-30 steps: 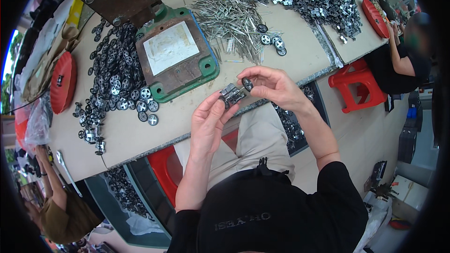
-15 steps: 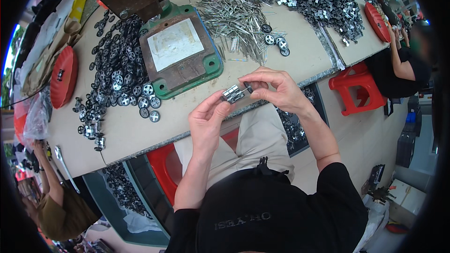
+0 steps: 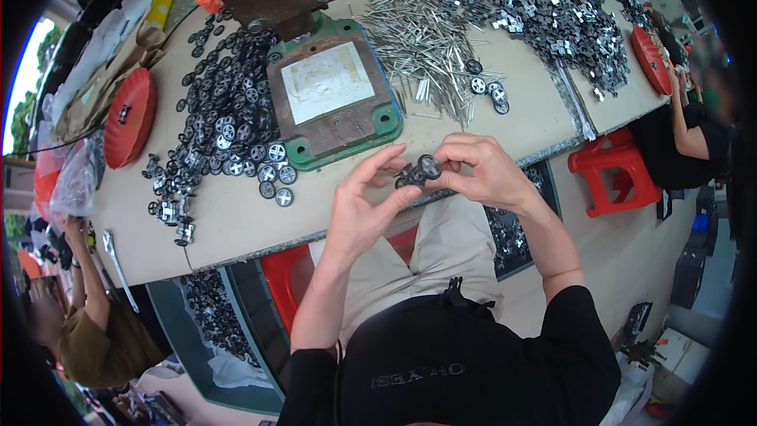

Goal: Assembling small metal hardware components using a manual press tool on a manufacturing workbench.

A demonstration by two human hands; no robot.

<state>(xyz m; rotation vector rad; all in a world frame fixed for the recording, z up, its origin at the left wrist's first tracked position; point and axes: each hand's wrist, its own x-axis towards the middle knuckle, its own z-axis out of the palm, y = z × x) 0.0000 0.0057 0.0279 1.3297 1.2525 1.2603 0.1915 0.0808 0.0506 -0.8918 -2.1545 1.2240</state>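
Over the front edge of the bench, both hands meet at a small dark wheeled toy-car chassis point(image 3: 406, 178). One black wheel with a grey spoked face point(image 3: 429, 166) shows at its right end. My left hand point(image 3: 364, 203) has the chassis between its thumb and fingers, the index finger lifted away. Thumb and fingertips of my right hand point(image 3: 487, 176) close on the wheel end; their exact contact is partly hidden. Beyond the hands lies a green-edged press base point(image 3: 347, 150) with a white pad point(image 3: 328, 83) on it.
Loose black wheels point(image 3: 229, 110) are heaped left of the press, with finished-looking wheeled pieces point(image 3: 169, 209) near the edge. Thin metal rods point(image 3: 426, 47) and small metal-and-black parts point(image 3: 552, 24) pile up behind. Red dishes point(image 3: 130, 118), a red stool point(image 3: 611, 173) and two co-workers flank the bench.
The chassis has been turned over: its shiny side no longer shows and the wheel now faces up. My left fingers have spread more. The whole view has shifted slightly.
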